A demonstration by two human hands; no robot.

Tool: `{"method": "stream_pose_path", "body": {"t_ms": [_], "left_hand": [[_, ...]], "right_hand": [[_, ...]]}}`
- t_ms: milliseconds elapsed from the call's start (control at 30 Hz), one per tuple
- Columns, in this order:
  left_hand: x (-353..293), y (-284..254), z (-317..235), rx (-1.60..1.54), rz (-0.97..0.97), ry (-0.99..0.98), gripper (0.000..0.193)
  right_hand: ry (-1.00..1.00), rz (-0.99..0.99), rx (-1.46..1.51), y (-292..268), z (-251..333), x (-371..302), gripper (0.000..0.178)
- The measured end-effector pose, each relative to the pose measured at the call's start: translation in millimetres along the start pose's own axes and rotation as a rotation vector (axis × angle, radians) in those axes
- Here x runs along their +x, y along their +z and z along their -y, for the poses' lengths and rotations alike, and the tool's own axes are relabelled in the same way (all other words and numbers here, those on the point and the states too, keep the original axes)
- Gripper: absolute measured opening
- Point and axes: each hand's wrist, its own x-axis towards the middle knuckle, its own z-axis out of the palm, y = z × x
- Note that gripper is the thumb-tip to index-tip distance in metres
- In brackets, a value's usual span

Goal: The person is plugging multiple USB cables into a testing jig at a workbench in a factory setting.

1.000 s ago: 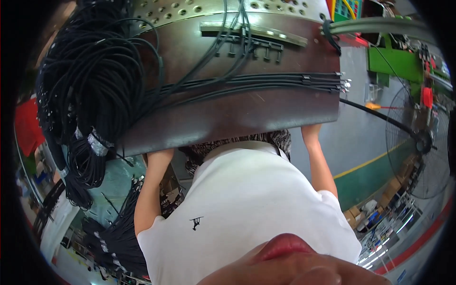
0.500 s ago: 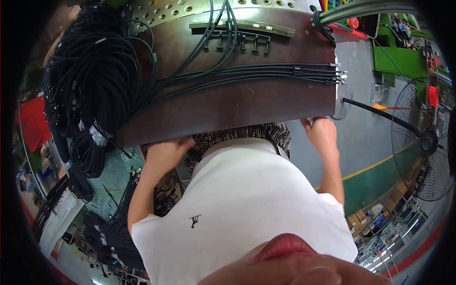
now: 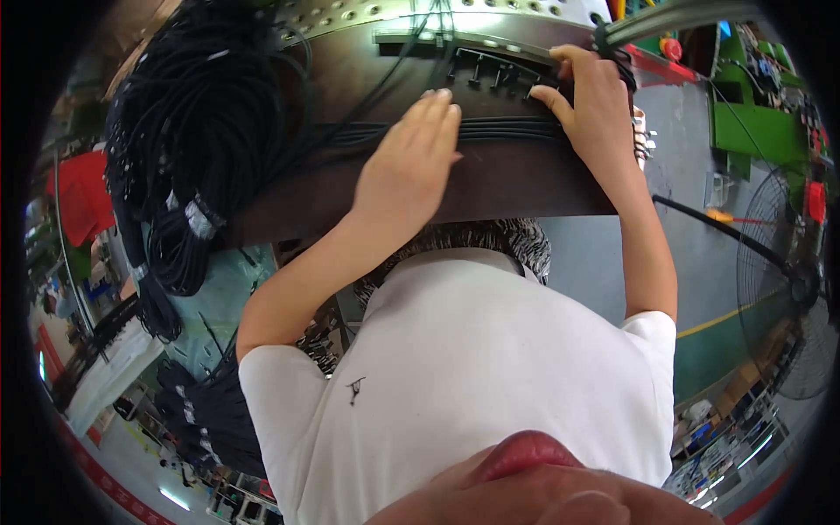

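Black cables [image 3: 512,129] lie side by side across a dark brown tabletop [image 3: 516,188], with their metal-tipped ends past its right edge. My left hand [image 3: 409,166] is over the middle of these cables, fingers stretched out and nothing visible in them. Whether it touches them I cannot tell. Farther right, my right hand [image 3: 599,109] has its thumb and fingers spread beside the right end of a long metal bar [image 3: 507,45]. Below that bar is a row of black T-shaped pegs [image 3: 497,77]. The palm of my right hand is hidden.
A big heap of coiled black cable [image 3: 188,131] fills the table's left side and hangs over the edge. At the back is a perforated metal plate [image 3: 367,12]. A black fan [image 3: 801,284] stands to the right. More bundled cables [image 3: 206,411] lie low on the left.
Both hands have come up from the table's front edge. The left moved up and right over the cables; the right moved up beside the bar's end. The view has shifted slightly.
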Motion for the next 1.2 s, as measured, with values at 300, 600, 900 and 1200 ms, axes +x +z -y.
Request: {"method": "stream_pose_path", "body": {"t_ms": [300, 600, 900, 1200], "left_hand": [[33, -18, 27, -0.090, 0.013, 0.093, 0.022], [125, -43, 19, -1.143, 1.058, -0.435, 0.028], [113, -6, -62, -1.507, 0.727, -0.448, 0.021], [11, -32, -45, -1.633, 0.184, -0.839, 0.027]], "right_hand": [[0.422, -0.390, -0.025, -79, -77, -74, 0.026], [0.085, -0.180, 0.080, -27, 12, -114, 0.025], [0.643, -0.468, 1.467, -54, 14, -67, 0.030], [0.358, 0.477, 1.530, -19, 70, -10, 0.027]]}}
